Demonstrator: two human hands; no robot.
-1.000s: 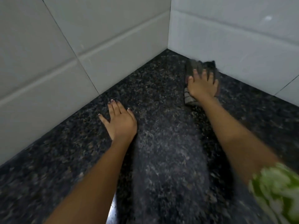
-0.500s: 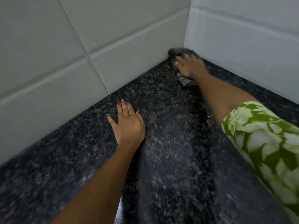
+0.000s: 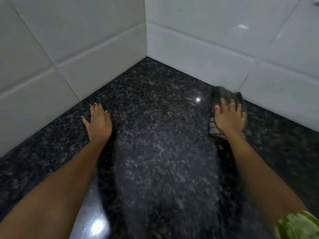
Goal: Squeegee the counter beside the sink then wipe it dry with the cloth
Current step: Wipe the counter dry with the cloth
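Note:
The dark speckled granite counter [image 3: 155,144] runs into a tiled corner. My right hand [image 3: 229,118] lies flat on a grey striped cloth [image 3: 222,96], pressing it onto the counter close to the right wall. Fingers are spread over the cloth, whose edges stick out above and below the hand. My left hand [image 3: 98,123] rests flat on the bare counter at the left, fingers together, holding nothing. No squeegee or sink is in view.
White tiled walls [image 3: 86,49] meet in a corner [image 3: 146,56] at the back and bound the counter on the left and right. A glossy reflection shines on the counter near the bottom edge [image 3: 98,226].
My right hand has slid the cloth out of the back corner and to the right along the right wall. My left hand stays planted in the same spot.

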